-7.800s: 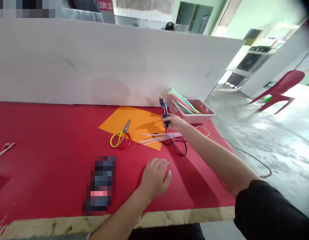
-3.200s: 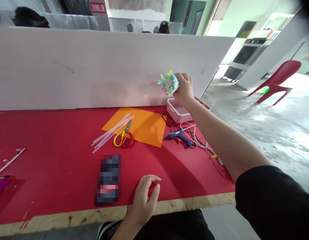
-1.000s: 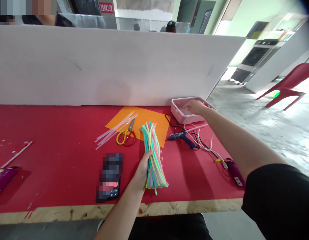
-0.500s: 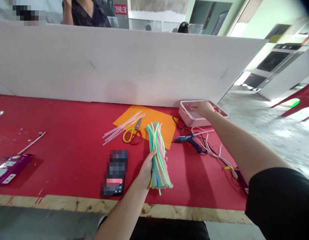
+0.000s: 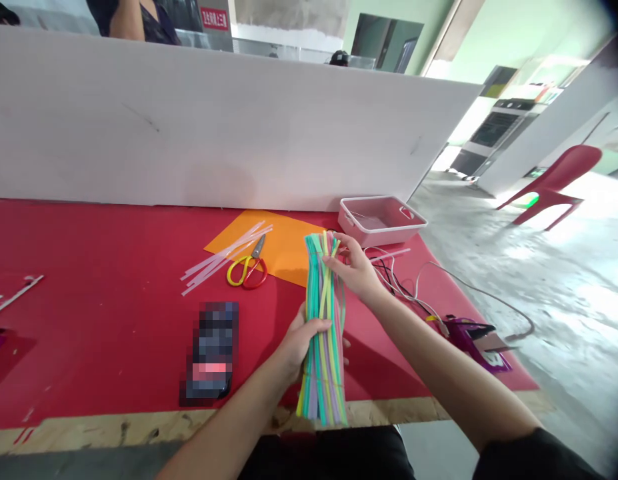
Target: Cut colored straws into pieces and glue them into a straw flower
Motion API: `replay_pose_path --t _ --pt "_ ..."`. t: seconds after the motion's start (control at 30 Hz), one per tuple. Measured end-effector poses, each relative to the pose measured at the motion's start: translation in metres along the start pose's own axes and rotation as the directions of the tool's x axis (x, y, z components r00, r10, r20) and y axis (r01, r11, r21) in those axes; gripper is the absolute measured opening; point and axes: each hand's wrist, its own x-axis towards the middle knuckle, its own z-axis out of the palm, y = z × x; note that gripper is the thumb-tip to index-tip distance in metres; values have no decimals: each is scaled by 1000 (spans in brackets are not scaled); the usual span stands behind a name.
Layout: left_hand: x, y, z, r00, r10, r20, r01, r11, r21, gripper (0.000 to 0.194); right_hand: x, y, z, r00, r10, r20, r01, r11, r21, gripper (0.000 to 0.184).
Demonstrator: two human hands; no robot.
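A long bundle of pastel pipe cleaners (image 5: 319,363) in green, yellow, pink and lilac is held upright over the front of the red table. My left hand (image 5: 299,338) wraps round its middle, thumb across the front. Near the top, my right hand (image 5: 356,268) pinches the stems between thumb and fingers. Behind them lies an orange sheet (image 5: 283,241), partly covered by the bundle. Scissors (image 5: 249,268) with one yellow and one red handle rest at its left edge. Several translucent glue sticks (image 5: 223,261) lie beside the scissors. My right hand and forearm hide the glue gun.
A pink basket (image 5: 381,237) stands at the back right against a white partition (image 5: 239,127). White and black cables run to a purple object (image 5: 476,343) at the right edge. A blurred-out phone (image 5: 211,353) lies front left. A red chair (image 5: 553,180) stands beyond.
The bundle came out of the basket into my left hand. My right hand has since left the basket and gripped the bundle's top. Earlier, the glue gun and glue sticks were laid down.
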Motion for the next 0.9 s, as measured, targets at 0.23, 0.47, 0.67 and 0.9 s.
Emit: replay_pose_path --t 0.23,0.47,0.67,0.9 --pt "13 19 0 1000 -25 -8 26 996 86 42 -47 8 18 973 -35 -230 85 973 213 64" --pt "23 -3 -11 993 -40 -108 59 983 173 28 -59 20 12 952 -239 -192 256 964 66 8" --pt "22 -5 -15 991 -71 -112 97 966 241 26 -57 24 11 956 -291 -39 292 956 25 8" --pt "17 -7 -12 991 -86 -100 110 959 262 45 -58 28 11 974 -221 -48 223 974 44 6"
